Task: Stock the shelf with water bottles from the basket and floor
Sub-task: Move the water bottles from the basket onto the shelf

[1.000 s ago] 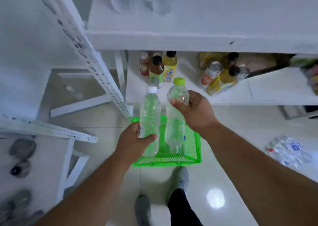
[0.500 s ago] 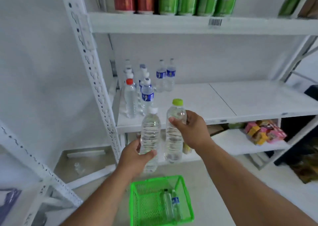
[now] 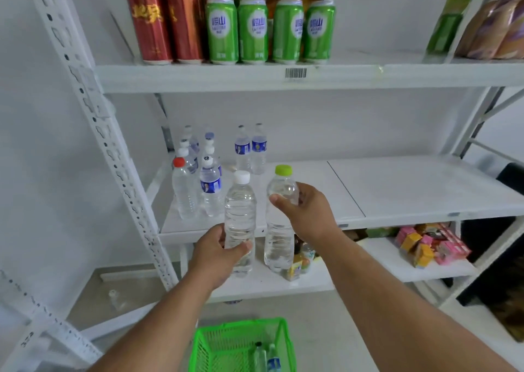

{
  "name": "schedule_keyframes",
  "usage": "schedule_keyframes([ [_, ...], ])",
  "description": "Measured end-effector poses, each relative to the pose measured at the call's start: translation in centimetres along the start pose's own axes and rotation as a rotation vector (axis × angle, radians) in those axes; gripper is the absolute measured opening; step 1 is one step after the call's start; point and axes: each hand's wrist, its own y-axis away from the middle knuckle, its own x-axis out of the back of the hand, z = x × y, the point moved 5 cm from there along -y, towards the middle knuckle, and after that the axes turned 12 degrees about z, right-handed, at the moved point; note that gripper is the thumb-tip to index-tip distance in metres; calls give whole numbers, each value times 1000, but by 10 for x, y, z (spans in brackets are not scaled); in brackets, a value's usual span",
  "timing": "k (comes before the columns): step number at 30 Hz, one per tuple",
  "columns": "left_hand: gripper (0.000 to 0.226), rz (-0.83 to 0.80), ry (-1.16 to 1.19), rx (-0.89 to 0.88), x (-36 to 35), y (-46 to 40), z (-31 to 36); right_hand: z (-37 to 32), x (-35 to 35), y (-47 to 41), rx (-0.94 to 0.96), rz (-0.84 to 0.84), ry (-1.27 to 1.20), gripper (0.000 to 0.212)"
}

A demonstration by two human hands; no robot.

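Risen from the green basket (image 3: 241, 343), the left hand (image 3: 215, 255) grips a white-capped water bottle (image 3: 239, 218) and the right hand (image 3: 309, 213) a green-capped bottle (image 3: 279, 221), both now at the middle shelf's front edge (image 3: 397, 215), ready for placing.

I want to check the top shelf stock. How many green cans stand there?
4. The green cans stand in one row at the front of the top shelf, right of the red cans. Bottles behind them may hide more.

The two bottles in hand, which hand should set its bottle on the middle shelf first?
Probably the left hand: its white-capped bottle is nearest the standing water bottles. The right hand holds the green-capped bottle farther right.
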Motion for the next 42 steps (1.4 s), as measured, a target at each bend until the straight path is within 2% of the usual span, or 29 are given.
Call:
schedule_keyframes([
  [5,30,46,-12,29,-43,-6,11,17,24,-42,-17,-38,-28,42],
  [12,32,91,-22,59,-74,-21,22,24,32,-86,4,-78,-29,37],
  [25,30,96,-45,52,-78,-107,16,16,-13,-151,14,-3,34,29],
  [31,35,84,-72,21,-82,-142,10,21,-33,-176,-16,26,33,42],
  [42,31,113,-123,56,-109,-211,-18,58,-66,-241,9,-24,102,24],
])
